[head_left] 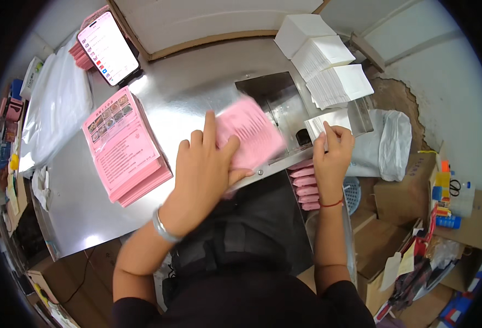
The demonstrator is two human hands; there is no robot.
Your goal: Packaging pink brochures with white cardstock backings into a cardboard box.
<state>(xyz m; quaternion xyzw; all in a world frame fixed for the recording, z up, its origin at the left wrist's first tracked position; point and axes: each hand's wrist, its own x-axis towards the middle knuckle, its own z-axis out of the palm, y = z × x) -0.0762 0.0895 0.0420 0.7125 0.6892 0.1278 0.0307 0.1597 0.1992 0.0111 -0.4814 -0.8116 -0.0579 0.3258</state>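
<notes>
Over the worktop (183, 65), near side | our left hand (201, 168) pinches the pink packet (252, 131) | at right, our right hand (334, 156) touches white papers (335, 117), pinch unclear | a loose thumb could drop the packet

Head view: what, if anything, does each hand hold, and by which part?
Left hand: a pink, printed, rectangular packet, by its lower left side. Right hand: at the near edge of white rectangular paper; grip cannot be told.

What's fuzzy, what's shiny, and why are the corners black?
Head view: pink paper at the left hand is smeared, probably moving; head view: white glare spots the metal table; head view: black corners likely come from the wide fisheye lens.
</notes>
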